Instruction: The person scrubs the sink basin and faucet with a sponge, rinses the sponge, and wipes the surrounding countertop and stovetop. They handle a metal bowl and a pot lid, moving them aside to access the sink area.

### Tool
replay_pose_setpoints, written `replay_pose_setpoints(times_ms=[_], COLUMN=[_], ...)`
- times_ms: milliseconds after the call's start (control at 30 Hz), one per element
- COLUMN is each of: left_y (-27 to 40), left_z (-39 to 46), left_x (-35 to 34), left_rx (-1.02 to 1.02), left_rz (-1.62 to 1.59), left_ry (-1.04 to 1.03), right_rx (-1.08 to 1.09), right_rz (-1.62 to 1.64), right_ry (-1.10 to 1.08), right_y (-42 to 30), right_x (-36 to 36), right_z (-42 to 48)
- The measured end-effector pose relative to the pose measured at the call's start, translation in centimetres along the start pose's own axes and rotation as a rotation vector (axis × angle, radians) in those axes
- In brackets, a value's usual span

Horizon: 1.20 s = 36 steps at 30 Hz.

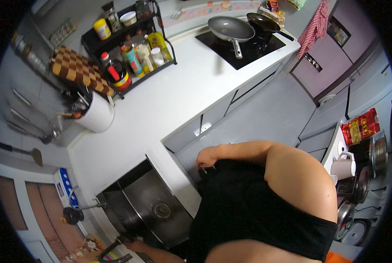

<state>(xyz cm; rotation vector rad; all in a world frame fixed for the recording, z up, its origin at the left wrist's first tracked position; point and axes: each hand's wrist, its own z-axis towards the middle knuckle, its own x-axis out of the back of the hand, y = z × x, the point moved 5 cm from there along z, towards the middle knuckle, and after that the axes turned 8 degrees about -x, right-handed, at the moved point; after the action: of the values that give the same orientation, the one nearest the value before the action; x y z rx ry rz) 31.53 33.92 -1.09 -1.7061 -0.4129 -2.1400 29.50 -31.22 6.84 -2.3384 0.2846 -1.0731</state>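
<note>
My right hand (207,157) is beside the front of my black top, its fingers bent downward and partly hidden. My left hand (137,246) reaches over the near-left edge of the dark sink (161,205), at or against a dark object (126,237) too blurred to name. Whether it grips that object does not show. A raised divider crosses the sink, and a round drain strainer (162,209) sits in its bottom. A curved metal faucet (90,206) stands at the sink's outer rim.
White countertop (143,121) runs to a black cooktop (248,49) with a grey frying pan (231,29) and a dark pan (263,22). A black rack (94,42) of bottles, a checkered cutting board (80,70) and a white utensil holder (98,113) stand along the wall. Pots line the right.
</note>
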Motion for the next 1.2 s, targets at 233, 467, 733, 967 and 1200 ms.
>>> replay_pose_setpoints(times_ms=[233,467,733,967,1200], left_y=[4.2,28.7,60.3,75.5,92.7], left_z=[-6.4,-5.5,-9.8,-23.2,-45.8], left_x=[2.3,12.8,10.6,8.8,15.6], left_rx=[0.070,-0.132,-0.957,-1.152,-1.742], left_rz=[-0.140,-0.845,-0.567,-0.165,-0.278], left_ry=[-0.211,-0.071,-0.442,-0.465,-0.231], right_rx=[0.014,-0.086,-0.203,-0.392,-0.617], right_rz=[0.156,0.223,0.366,0.556,0.634], right_ry=[0.181,0.287,0.427,0.598,0.788], right_y=[3.4,10.7,19.5,32.6,40.9], right_x=[3.9,4.7,6.3,4.3,3.2], right_z=[-2.4,-8.2,-15.4,-27.5,-38.1])
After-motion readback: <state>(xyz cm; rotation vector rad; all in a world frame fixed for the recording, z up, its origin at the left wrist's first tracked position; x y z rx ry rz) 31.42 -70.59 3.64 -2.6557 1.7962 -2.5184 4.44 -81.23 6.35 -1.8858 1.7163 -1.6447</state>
